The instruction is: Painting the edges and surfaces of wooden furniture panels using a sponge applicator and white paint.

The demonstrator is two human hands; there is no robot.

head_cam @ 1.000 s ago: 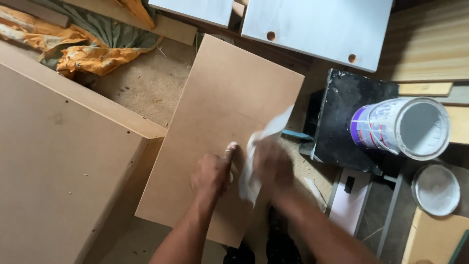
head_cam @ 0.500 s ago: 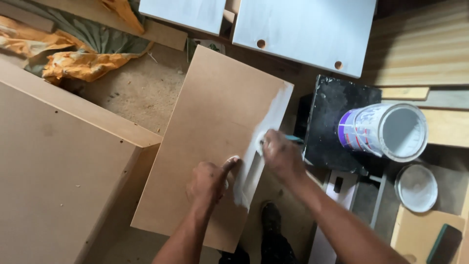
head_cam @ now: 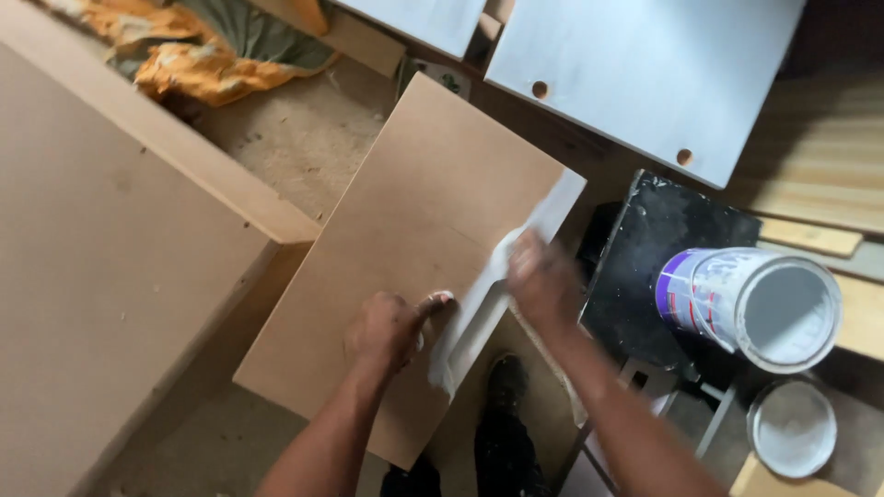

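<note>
While the brown board [head_cam: 405,258] lies beneath both hands, left hand [head_cam: 387,327] presses flat, fingers together; right hand [head_cam: 543,281], blurred, grips something unclear over its white-coated edge.

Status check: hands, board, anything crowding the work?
Left hand pressed flat on brown board. Right hand at its right edge, on the white painted strip. Open paint bucket close right, clear of board.

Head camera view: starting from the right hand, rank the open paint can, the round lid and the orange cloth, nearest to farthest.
From the right hand:
1. Open paint can, just to its right.
2. Round lid, lower right, past the can.
3. Orange cloth, far upper left.
</note>
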